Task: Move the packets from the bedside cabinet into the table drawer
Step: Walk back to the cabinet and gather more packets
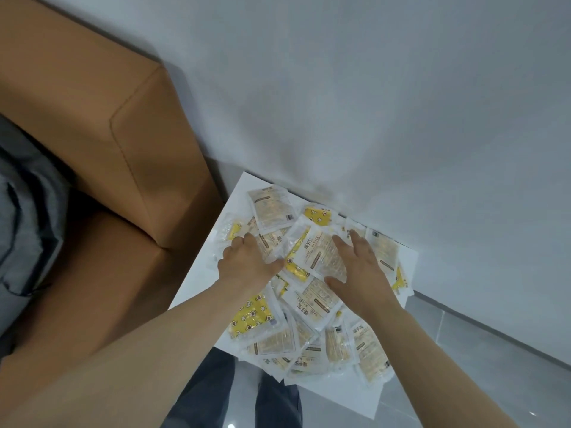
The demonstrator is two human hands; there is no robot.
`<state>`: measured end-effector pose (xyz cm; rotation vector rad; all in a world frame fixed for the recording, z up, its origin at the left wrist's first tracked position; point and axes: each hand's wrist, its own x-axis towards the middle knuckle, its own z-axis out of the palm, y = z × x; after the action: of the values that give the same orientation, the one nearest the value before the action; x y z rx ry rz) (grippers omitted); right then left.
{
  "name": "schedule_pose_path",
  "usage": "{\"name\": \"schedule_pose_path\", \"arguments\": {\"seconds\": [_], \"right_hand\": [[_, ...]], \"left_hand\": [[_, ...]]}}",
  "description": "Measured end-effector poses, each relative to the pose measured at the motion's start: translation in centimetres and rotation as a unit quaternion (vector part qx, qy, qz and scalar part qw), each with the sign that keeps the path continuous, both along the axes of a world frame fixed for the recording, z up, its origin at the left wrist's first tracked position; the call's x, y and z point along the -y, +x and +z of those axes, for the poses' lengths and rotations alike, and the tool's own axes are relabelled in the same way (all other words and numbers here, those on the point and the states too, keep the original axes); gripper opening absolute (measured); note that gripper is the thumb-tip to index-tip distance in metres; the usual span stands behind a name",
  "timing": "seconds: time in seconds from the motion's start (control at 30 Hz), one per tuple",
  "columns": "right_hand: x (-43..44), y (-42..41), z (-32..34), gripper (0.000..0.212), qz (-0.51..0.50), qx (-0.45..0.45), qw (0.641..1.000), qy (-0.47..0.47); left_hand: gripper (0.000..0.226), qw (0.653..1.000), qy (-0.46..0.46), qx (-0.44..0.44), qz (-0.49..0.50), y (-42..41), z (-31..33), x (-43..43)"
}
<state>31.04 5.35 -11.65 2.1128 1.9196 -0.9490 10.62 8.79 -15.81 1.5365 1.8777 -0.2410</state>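
Observation:
Several flat packets, white and yellow with star prints, lie in a loose heap on the white top of the bedside cabinet. My left hand lies on the left side of the heap, its fingers curled over the packets there. My right hand lies on the right side with straight, spread fingers, the thumb against a large white packet in the middle. Whether the left hand grips a packet is hidden under its fingers. The table drawer is not in view.
A tan padded headboard and bed frame stand left of the cabinet, with grey bedding beyond. A white wall runs right behind the cabinet. Grey floor tiles lie to the right, and my legs are below.

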Motion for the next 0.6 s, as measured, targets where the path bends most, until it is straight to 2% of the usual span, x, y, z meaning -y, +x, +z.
{"name": "schedule_pose_path", "arguments": {"seconds": [0.13,0.33,0.6], "right_hand": [[0.3,-0.1,-1.2,0.075,-0.01,0.014,1.0,0.02],[2.9,-1.2,-2.1,0.059,-0.111,0.008,0.989,0.096],[1.6,-2.3,-2.3,0.058,-0.22,-0.012,0.968,0.121]], "left_hand": [[0.087,1.0,-0.004,0.004,0.029,0.7,-0.7,0.0],[0.087,0.999,-0.014,-0.029,0.012,0.9,-0.9,-0.4],[0.093,0.998,0.01,-0.061,0.019,1.2,-1.7,-0.9]]}}
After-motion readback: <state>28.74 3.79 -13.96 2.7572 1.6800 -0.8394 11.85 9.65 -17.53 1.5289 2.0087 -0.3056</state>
